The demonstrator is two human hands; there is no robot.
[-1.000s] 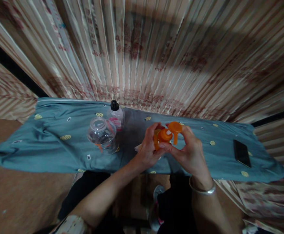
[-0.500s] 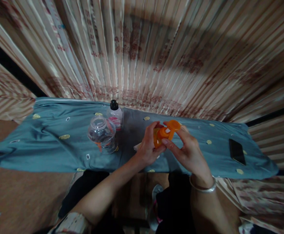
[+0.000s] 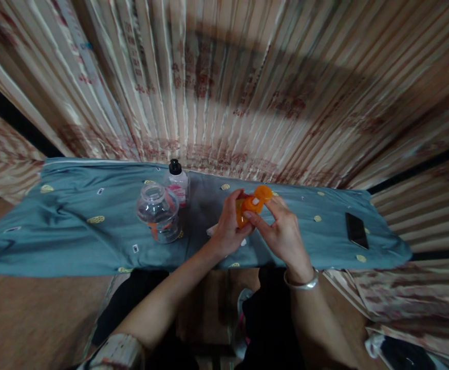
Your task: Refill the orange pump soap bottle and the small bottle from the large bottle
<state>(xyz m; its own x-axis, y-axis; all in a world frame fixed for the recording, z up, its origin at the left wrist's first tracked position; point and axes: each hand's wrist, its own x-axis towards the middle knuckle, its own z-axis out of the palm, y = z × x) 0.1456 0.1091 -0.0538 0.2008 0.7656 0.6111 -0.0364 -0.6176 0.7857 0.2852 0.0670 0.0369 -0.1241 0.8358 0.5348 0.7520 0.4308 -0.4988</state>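
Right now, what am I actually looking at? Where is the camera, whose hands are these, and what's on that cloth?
There is no machine here: a person wears one camera on the head, looking down at their own two bare hands. The left hand and right hand both grip a small orange plastic piece above a blue-green cloth. On the cloth stand a clear jar and a small bottle with a black cap; a dark phone lies far to the right. A striped curtain hangs behind.

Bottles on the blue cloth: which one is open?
The wide clear plastic bottle, nearer the camera: its mouth is bare. The small white bottle just behind it wears a black cap.
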